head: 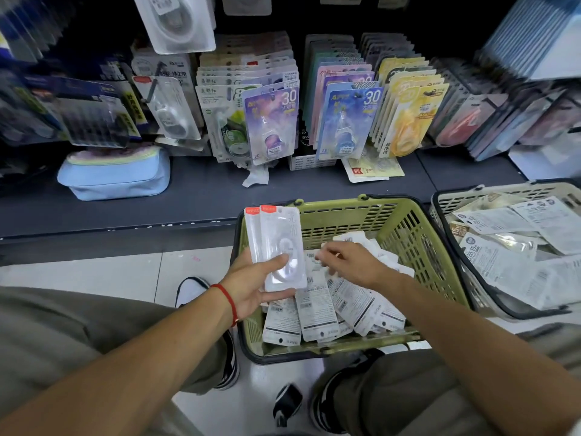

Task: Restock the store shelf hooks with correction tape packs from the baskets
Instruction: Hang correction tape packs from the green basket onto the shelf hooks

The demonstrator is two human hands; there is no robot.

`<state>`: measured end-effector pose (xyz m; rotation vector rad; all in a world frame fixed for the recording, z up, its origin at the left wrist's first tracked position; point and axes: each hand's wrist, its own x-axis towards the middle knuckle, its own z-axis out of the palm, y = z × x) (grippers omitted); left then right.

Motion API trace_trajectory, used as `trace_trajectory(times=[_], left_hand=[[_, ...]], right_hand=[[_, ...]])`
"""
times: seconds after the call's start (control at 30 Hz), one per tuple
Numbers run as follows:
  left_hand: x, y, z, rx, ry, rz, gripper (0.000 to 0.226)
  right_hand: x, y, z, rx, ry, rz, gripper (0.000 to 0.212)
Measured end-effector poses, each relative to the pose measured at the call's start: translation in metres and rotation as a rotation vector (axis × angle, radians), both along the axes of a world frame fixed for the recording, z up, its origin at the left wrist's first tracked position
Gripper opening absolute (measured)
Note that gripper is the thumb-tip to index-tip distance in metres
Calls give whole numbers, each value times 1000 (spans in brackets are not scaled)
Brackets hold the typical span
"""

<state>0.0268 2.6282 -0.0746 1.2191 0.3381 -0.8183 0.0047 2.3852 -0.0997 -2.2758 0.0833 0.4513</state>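
Correction tape packs, white-carded clear blisters with red header tabs, number at least two in the left hand, thumb clamped across the front, just above the olive-green slotted plastic basket. We find the right hand low in that basket, fingers loosely bent over the heap of loose packs; we cannot tell whether they pinch one. We judge restocking incomplete: many packs remain here, more in the beige basket.
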Motion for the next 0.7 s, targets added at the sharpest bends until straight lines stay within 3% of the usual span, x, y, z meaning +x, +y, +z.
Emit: trace_trajectory(times=[0.03, 0.1, 0.17, 0.27, 0.33, 0.43, 0.6, 0.7], left_hand=[[1, 3, -1, 19, 1, 9, 46], [3, 6, -2, 42, 5, 16, 48], [4, 7, -3, 52, 8, 9, 49], [3, 4, -3, 71, 2, -1, 50], [3, 3, -4, 74, -6, -5, 50], [4, 2, -2, 78, -20, -3, 49], [3, 2, -1, 80, -50, -23, 54], [1, 2, 2, 34, -41, -45, 52]], right_hand=[[-3, -19, -6, -235, 12, 151, 22], [-17, -52, -20, -582, 246, 494, 65], [-35, -68, -30, -720, 392, 691, 97], [-45, -74, -41, -752, 222, 745, 90], [-40, -71, -31, -651, 187, 656, 67], [-22, -67, 2, -378, 86, 354, 35], [9, -61, 68, -27, -59, 18, 30], [14, -45, 80, 180, -33, -38, 30]])
